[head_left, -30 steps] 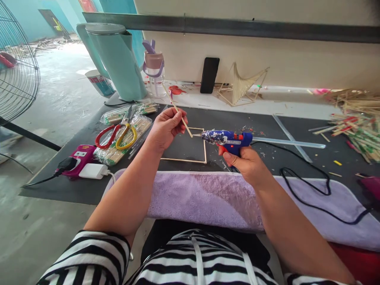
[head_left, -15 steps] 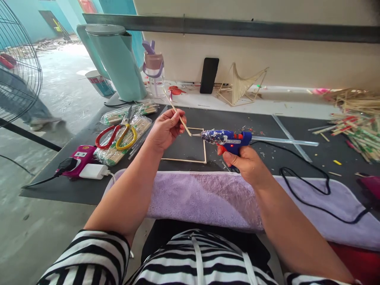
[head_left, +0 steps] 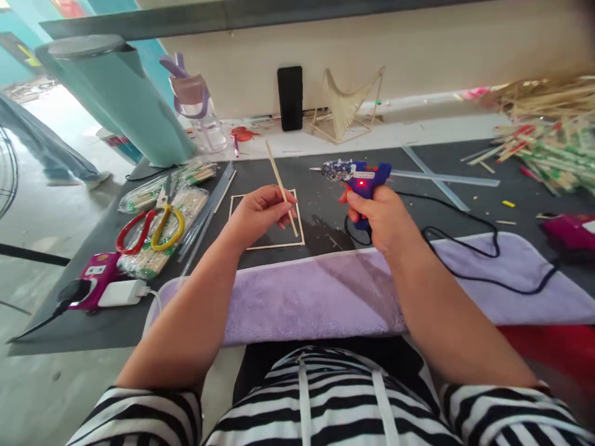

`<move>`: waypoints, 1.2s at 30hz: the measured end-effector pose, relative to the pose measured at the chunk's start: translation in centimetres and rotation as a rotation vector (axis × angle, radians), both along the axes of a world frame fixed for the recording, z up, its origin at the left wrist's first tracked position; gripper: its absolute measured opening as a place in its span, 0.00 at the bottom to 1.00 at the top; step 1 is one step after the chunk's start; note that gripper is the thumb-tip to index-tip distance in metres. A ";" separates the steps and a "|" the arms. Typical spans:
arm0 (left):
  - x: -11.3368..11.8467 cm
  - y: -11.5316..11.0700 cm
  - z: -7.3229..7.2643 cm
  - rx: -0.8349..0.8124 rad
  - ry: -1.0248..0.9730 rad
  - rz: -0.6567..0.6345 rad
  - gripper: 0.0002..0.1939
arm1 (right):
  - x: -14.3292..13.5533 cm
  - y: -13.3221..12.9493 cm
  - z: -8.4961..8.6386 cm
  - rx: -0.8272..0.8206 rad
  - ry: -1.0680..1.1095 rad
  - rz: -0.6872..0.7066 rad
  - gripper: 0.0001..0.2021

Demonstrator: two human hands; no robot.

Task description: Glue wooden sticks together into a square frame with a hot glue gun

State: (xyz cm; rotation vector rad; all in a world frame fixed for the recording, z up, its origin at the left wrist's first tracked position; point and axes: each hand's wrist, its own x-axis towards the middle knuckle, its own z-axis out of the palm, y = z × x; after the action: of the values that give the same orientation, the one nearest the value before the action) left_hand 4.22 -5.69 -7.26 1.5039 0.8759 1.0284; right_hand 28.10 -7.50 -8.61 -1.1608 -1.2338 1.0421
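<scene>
A thin wooden stick (head_left: pixel 277 173) is pinched between the thumb and fingers of my left hand (head_left: pixel 260 217), slanting with its lower end toward me. Beneath that hand, a square frame of sticks (head_left: pixel 301 224) lies flat on the dark table, partly hidden by my fingers. My right hand (head_left: pixel 379 210) grips a blue hot glue gun (head_left: pixel 365 178) by its handle, with a red light glowing on its side. Its crusted nozzle points left, apart from the stick. A clear glue stick (head_left: pixel 409 178) sticks out of the gun's back.
Scissors (head_left: pixel 151 229) rest on bagged sticks (head_left: pixel 181 210) at left, beside a magenta power strip (head_left: pixel 95 279). Behind stand a teal jug (head_left: pixel 121 99), a bottle (head_left: pixel 199 111), a phone (head_left: pixel 290 99) and a stick model (head_left: pixel 346 105). A black cord (head_left: pixel 465 272) crosses the lilac cloth (head_left: pixel 307 297).
The glue gun's nozzle has drawn away from the stick's lower end, opening a gap. My left hand has lowered the stick toward the square frame. The head view has shifted.
</scene>
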 end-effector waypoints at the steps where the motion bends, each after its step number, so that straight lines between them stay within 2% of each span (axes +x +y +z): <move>1: 0.2 -0.2 0.0 0.014 0.036 -0.004 0.07 | 0.0 0.0 0.0 -0.003 -0.002 0.008 0.13; 11: 0.6 0.0 -0.6 -0.055 0.179 -0.019 0.07 | -0.3 -0.4 0.5 -0.060 -0.048 0.015 0.11; 17: 0.6 0.2 -0.8 -0.075 0.169 0.012 0.07 | 0.5 -0.2 0.7 -0.047 -0.061 0.005 0.12; 21: -0.1 0.8 -1.0 -0.114 0.112 0.035 0.07 | 1.6 -1.9 1.2 -0.076 -0.143 0.050 0.12; 26: -0.4 1.1 -1.2 -0.173 0.079 0.035 0.06 | 1.8 -4.6 -0.1 -0.237 -0.334 0.149 0.11; 30: -0.3 1.2 -1.3 -0.215 0.056 0.070 0.04 | 1.8 -5.2 -0.9 -0.255 -0.296 0.191 0.12; 36: -1.0 1.3 -1.0 -0.261 -0.007 0.100 0.03 | 2.3 -5.2 -0.8 -0.279 -0.214 0.261 0.15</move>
State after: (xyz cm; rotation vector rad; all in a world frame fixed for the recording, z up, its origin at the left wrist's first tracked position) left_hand 3.25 -4.35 -8.28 1.2467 1.0463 0.9503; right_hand 30.40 -12.67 -9.41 -1.3777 -1.4700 1.3433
